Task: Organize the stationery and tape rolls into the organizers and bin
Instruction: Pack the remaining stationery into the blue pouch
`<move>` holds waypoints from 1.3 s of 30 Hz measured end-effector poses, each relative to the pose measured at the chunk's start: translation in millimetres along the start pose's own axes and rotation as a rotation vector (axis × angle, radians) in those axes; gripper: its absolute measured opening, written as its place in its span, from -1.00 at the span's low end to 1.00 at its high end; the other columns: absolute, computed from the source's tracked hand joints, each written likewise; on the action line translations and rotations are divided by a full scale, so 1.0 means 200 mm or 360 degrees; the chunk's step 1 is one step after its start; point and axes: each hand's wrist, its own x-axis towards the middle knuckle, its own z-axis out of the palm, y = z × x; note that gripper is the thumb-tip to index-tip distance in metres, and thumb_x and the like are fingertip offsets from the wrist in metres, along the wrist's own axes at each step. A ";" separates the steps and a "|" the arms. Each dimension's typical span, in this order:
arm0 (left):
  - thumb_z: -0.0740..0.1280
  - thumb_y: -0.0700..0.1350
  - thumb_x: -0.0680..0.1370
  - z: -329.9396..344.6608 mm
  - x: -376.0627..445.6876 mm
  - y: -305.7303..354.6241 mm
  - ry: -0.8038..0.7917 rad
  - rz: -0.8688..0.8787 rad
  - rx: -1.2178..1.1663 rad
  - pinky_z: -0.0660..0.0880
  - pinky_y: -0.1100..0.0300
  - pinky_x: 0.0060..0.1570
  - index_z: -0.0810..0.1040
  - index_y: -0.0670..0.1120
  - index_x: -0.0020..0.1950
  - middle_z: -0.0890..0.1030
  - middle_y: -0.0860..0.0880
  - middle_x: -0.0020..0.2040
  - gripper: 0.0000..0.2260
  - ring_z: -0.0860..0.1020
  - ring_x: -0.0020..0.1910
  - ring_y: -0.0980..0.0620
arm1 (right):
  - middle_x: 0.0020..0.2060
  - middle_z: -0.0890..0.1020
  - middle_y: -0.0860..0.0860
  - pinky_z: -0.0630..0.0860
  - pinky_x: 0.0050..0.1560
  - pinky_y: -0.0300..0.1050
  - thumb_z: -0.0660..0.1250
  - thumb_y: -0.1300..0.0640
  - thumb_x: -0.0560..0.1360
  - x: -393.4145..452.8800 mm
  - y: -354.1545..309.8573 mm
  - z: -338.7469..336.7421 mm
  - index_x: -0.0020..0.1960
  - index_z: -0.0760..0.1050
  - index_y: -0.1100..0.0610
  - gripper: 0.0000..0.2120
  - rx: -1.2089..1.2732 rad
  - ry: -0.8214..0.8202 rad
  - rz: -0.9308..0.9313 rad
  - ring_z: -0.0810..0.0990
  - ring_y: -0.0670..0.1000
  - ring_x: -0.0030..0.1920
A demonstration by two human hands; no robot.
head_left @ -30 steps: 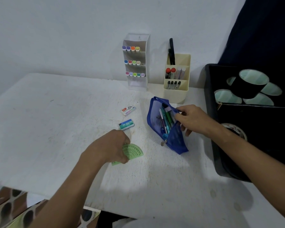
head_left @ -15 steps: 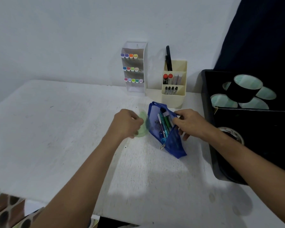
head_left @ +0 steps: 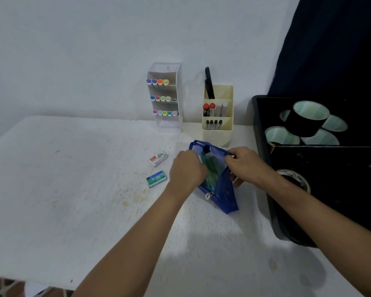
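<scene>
Two small staple boxes are lying on the white bench. Just right of them, the left hand is pushing a green protractor into the blue mesh pouch, fingers curled on it. The right hand is pinching the pouch's rim open beside the black bin.

dim, bluish light, perhaps from overhead; soft shadows near the frame's bottom, edges bowed.
</scene>
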 end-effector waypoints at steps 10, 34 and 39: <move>0.29 -0.14 0.52 -0.11 0.09 -0.02 -0.0222 -0.0102 -0.0142 0.33 0.24 -0.46 0.50 -0.19 -0.19 0.55 -0.09 -0.25 -0.86 0.48 -0.28 -0.02 | -0.06 0.59 0.12 0.63 -0.36 -0.08 0.06 0.08 0.60 0.00 0.01 -0.01 0.13 0.51 0.07 -0.73 0.0030 -0.0069 0.0090 0.64 0.09 -0.17; 0.33 -0.06 0.55 -0.29 0.18 -0.09 0.0209 -0.0300 -0.0329 0.51 0.18 -0.18 0.27 -0.13 0.39 0.57 -0.20 0.15 -0.53 0.60 -0.01 -0.13 | -0.12 0.57 -0.03 0.51 -0.24 -0.30 0.43 0.21 0.40 0.01 0.02 -0.05 0.10 0.50 0.12 -0.72 -0.0167 0.0169 -0.0373 0.56 -0.07 -0.18; 0.25 -0.03 0.59 -0.35 0.09 0.08 0.0168 0.0445 -0.0289 0.38 0.43 -0.23 0.59 -0.07 0.13 0.63 -0.02 -0.01 -0.78 0.52 -0.17 0.12 | -0.20 0.59 -0.16 0.53 -0.31 -0.41 0.45 0.20 0.45 0.03 -0.01 -0.05 0.00 0.59 0.07 -0.85 0.0245 0.0388 -0.0553 0.57 -0.12 -0.21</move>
